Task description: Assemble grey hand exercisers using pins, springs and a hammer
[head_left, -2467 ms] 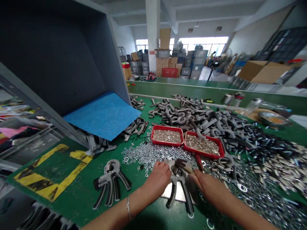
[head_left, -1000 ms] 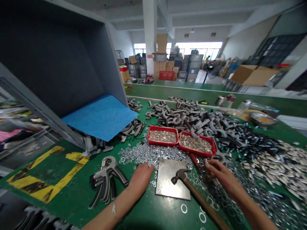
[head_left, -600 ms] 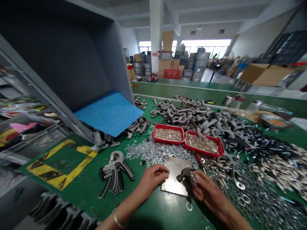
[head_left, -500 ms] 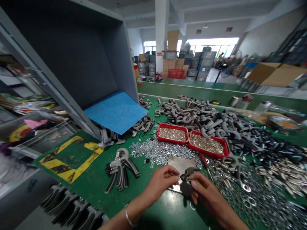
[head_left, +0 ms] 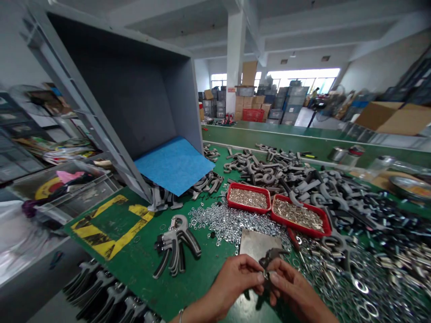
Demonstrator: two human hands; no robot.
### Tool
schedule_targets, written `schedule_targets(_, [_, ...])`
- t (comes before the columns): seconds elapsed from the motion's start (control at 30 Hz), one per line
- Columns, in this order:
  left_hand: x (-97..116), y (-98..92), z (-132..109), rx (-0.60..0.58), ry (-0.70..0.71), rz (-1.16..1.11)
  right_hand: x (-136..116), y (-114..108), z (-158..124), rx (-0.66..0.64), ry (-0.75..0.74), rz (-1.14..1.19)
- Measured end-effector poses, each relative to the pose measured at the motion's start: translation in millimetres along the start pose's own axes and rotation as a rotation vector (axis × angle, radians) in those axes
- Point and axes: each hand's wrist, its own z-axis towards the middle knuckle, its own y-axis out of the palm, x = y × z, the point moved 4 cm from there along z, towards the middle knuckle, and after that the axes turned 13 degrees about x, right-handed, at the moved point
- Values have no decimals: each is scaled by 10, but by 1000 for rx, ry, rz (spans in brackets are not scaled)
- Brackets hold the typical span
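My right hand [head_left: 291, 282] is closed round a dark grey hand-grip handle part [head_left: 272, 255], whose curved end sticks up above the fingers. My left hand [head_left: 235, 280] meets it with thumb and fingertips pinched against a small shiny metal bit on the part; whether that bit is loose or fixed is hidden. Both hands are over the near edge of a flat metal plate [head_left: 257, 243]. Left of them lie several hand grippers [head_left: 175, 244] with springs, bunched together. Small nuts [head_left: 218, 222] are spread just beyond the plate.
Two red trays [head_left: 249, 207] of small metal parts stand behind the plate. Grey handle parts [head_left: 256, 168] are heaped farther back. Loose rings [head_left: 336, 287] and a red-handled screwdriver [head_left: 292, 238] lie right. A grey bin [head_left: 175, 98] with a blue sheet [head_left: 177, 166] rises at left.
My left hand has closed in on the part in my right hand, and their fingertips now meet. Everything sits lower and slightly farther right, as the head view has shifted.
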Motion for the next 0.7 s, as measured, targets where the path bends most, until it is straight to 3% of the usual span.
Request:
schedule_targets(0.1, [-24, 27, -12, -39, -6, -12, 82, -55, 28, -45, 126, 109])
schedule_targets(0.2, [-99, 10, 15, 21, 4, 29, 156, -116, 48, -28, 209, 172])
schedule_targets(0.33, [-132, -11, 82, 120, 14, 40, 84, -132, 59, 56, 105, 113])
schedule_targets(0.5, [-34, 10, 135, 84, -17, 12, -28, -40, 69, 13, 52, 9])
schedule_targets(0.7, [-73, -34, 177, -23, -18, -14, 130, -55, 131, -32, 212, 206])
